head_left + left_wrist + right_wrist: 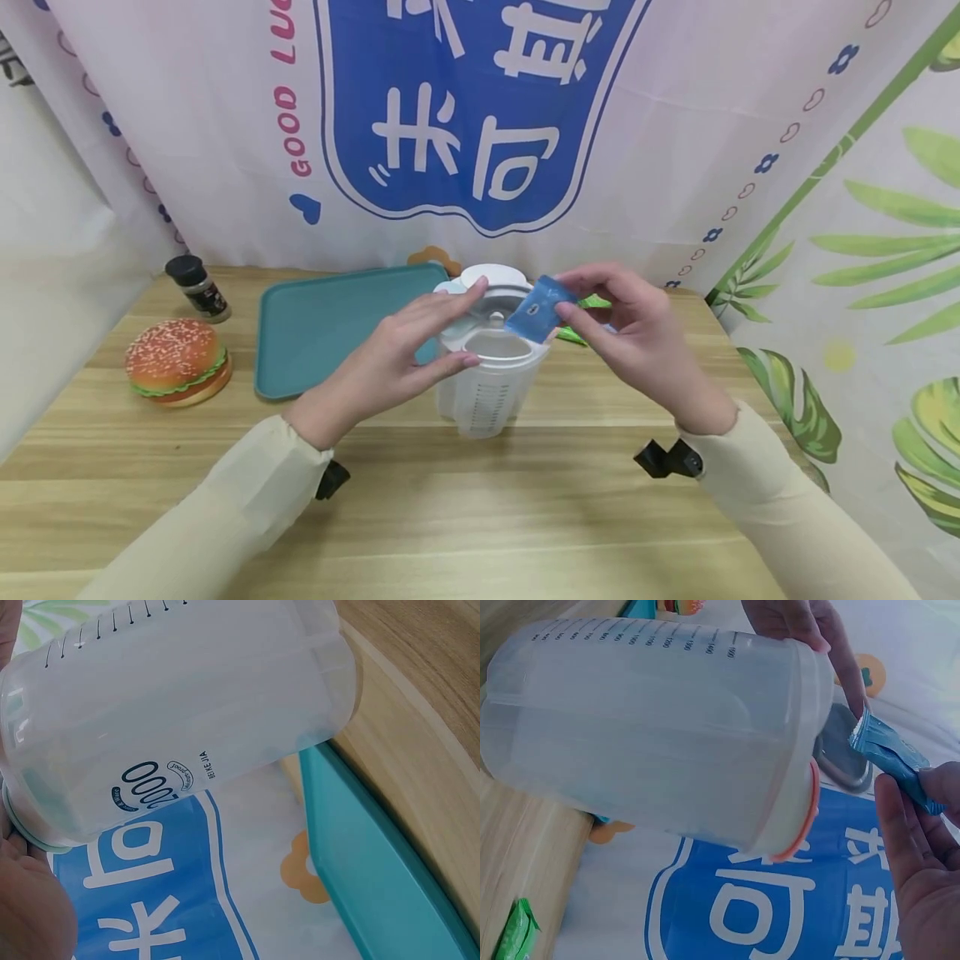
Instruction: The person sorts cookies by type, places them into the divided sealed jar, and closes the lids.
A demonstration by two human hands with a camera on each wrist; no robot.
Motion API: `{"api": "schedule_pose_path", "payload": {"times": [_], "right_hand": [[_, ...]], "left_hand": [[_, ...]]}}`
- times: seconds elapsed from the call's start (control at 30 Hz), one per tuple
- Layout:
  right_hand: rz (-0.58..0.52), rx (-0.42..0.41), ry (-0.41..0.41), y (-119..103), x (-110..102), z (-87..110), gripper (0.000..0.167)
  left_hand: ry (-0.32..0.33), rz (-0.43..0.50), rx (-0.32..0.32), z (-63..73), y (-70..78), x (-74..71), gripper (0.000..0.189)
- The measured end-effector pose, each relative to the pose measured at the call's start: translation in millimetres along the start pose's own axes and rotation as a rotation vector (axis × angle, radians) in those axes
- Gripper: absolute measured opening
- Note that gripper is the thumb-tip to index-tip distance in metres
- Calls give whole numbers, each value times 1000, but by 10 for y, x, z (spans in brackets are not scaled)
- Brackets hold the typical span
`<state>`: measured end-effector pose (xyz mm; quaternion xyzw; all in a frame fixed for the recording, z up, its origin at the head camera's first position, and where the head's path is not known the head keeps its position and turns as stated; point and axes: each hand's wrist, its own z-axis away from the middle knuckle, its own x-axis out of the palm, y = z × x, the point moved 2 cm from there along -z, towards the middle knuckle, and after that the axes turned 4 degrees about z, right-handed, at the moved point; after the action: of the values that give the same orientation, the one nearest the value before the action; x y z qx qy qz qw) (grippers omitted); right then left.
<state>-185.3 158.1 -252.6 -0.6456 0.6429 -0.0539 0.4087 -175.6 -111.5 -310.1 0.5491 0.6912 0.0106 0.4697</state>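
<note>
A translucent plastic storage container [491, 396] with printed scale marks stands upright on the table, a white lid with several flaps on top. One grey flap [844, 750] is raised, beside an oval opening [498, 344] in the lid. My left hand [397, 354] reaches over the lid from the left, fingers mostly straight, with thumb and index fingertips right at its top. Between thumb and fingers, my right hand [626, 321] pinches a small blue packet [538, 310], held just over the lid's right side. The packet [896, 757] has crimped ends.
A teal tray [330, 325] lies behind my left hand. Farther left are a toy hamburger [180, 362] and a black-capped seasoning bottle [198, 289]. A green packet [517, 930] lies right of the container. A printed cloth [225, 125] hangs behind the table.
</note>
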Motion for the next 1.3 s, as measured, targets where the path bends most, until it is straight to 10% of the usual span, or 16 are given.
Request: {"api": "schedule_pose_path", "payload": {"times": [1.3], "right_hand": [[360, -56, -283, 34, 286, 74, 10]], "left_hand": [[2, 9, 25, -11, 3, 0, 81]]}}
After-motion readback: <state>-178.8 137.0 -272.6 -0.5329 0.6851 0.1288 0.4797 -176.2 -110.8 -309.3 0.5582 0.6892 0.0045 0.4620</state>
